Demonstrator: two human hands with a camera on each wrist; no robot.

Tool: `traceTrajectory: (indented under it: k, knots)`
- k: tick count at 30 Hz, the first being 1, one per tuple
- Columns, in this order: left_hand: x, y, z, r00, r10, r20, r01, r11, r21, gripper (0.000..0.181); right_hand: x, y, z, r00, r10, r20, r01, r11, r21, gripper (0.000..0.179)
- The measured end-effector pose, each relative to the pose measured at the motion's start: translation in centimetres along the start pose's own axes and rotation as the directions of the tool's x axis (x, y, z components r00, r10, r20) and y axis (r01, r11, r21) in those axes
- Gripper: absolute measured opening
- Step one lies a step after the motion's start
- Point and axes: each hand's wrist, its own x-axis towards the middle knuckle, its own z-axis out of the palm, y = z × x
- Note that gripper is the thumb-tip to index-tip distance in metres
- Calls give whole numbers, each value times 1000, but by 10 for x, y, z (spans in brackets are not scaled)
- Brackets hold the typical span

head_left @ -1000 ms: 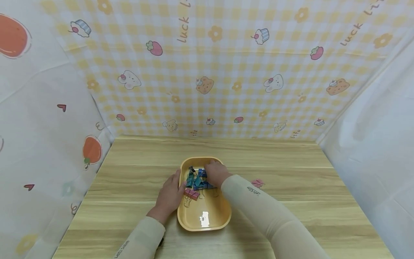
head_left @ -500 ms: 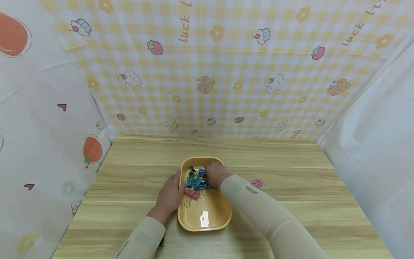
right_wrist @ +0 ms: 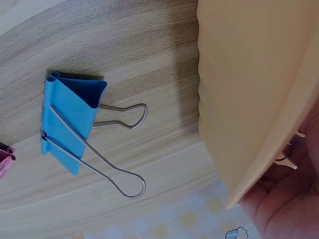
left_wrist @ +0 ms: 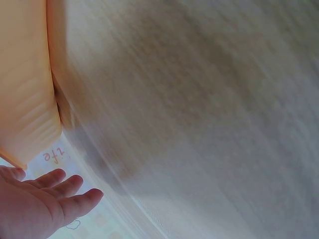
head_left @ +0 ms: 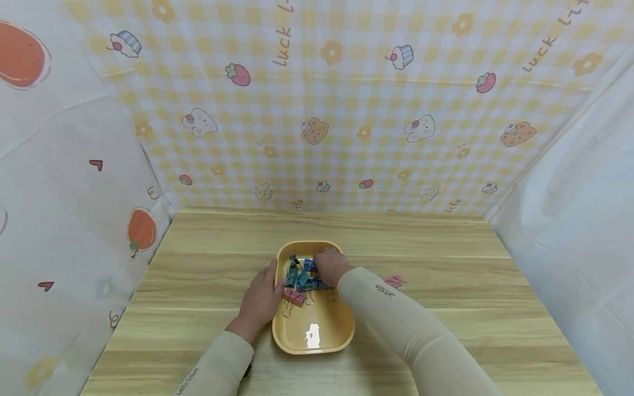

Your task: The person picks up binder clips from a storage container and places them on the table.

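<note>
A yellow plastic tray (head_left: 314, 348) with rounded corners sits on the table and holds several binder clips in its far half. Among them are teal clips (head_left: 291, 276), dark blue clips (head_left: 309, 284) and a pink clip (head_left: 294, 297). My left hand (head_left: 260, 294) rests along the tray's left wall, thumb over the rim; the left wrist view shows its other fingers spread and nearly straight. Inside the far right corner, my right hand (head_left: 331, 265) pinches a binder clip, whose wire handle (right_wrist: 285, 153) shows between the fingers. The clip's body is mostly hidden.
On the table right of the tray lie a light blue binder clip (right_wrist: 72, 117), covered by the right forearm in the head view, and a pink binder clip (head_left: 394, 281). A patterned cloth (head_left: 342, 110) hangs behind the wooden table (head_left: 208, 234).
</note>
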Motion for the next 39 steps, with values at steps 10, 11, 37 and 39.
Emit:
traceTrajectory:
  k: [10,11,37,39]
  knots:
    - [0,2,0,1000,-7,15,7,1000,4,63,-2,2,2,999,-8,-34,8,1000,5,15]
    - [0,2,0,1000,-6,16,6,1000,8,63,-2,2,1,999,-10,-41,11,1000,5,15]
    - [1,1,1,1000,-5,23,5,1000,20,64,-19,4,-14,996,-26,-87,29,999,29,23]
    - [1,0,2,1000,-8,24,7,1000,24,64,-20,5,-16,996,-23,-92,28,998,59,28]
